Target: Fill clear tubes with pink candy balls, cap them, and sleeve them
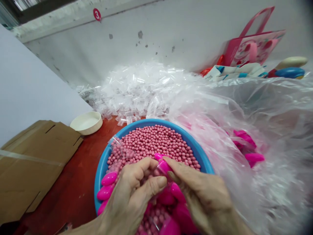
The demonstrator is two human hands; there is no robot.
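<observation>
Both of my hands meet over a blue basin (207,155) full of small pink beads (156,140). My left hand (132,192) is closed, its thumb and forefinger pinching at a glossy hot-pink piece (164,166). Opposite it, my right hand (207,192) grips the same piece between thumb and fingers. Something clear seems to wrap the piece, but the fingers hide part of it. More glossy pink pieces (109,179) lie along the basin's left rim, and others (184,217) sit beneath my hands. A clear plastic sleeve (122,148) rests on the beads at the left.
Many clear plastic pieces (137,88) are heaped behind the basin. Clear bags (220,111) with pink pieces (254,158) spread to the right. A white round dish (86,123) and a cardboard box (36,166) stand left. A pink bag (254,49) leans against the wall.
</observation>
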